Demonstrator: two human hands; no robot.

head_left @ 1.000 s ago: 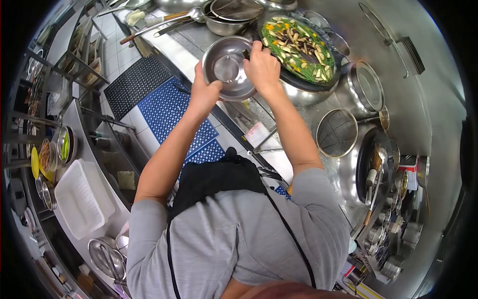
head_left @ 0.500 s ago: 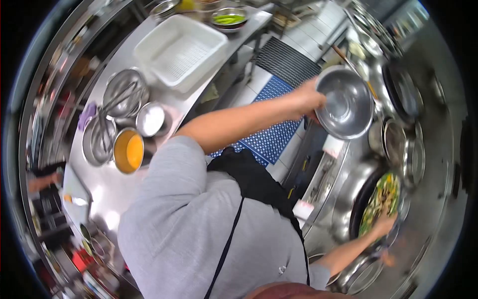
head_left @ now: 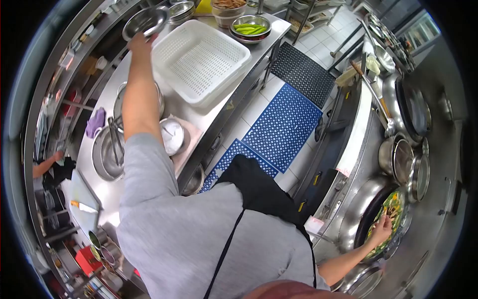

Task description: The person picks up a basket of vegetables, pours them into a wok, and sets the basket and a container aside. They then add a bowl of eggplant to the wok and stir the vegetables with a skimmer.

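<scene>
My left hand (head_left: 142, 44) grips the rim of a shiny metal bowl (head_left: 145, 23), held out at the far upper left, by the white perforated basket (head_left: 199, 60). My right hand (head_left: 382, 229) is over a wok (head_left: 362, 212) on the right. Its fingers are pinched together just above chopped green and yellow vegetables (head_left: 392, 209). Whatever lies between those fingertips is too small to make out. Under my left arm, a metal bowl with tongs (head_left: 107, 154) and a small pot of white stuff (head_left: 172, 137) stand on the steel table, partly covered.
A bowl of green peppers (head_left: 250, 27) stands at the table's far end. A knife (head_left: 83, 206) lies on a white board at left, near another person's hand (head_left: 57, 157). Metal pots (head_left: 396, 154) and a ladle (head_left: 389, 127) are along the stove. Blue mats (head_left: 284, 129) cover the floor.
My left hand has carried the metal bowl from the stove side across to the far left. My arm now covers where the pot of orange liquid was. My right hand stays at the wok.
</scene>
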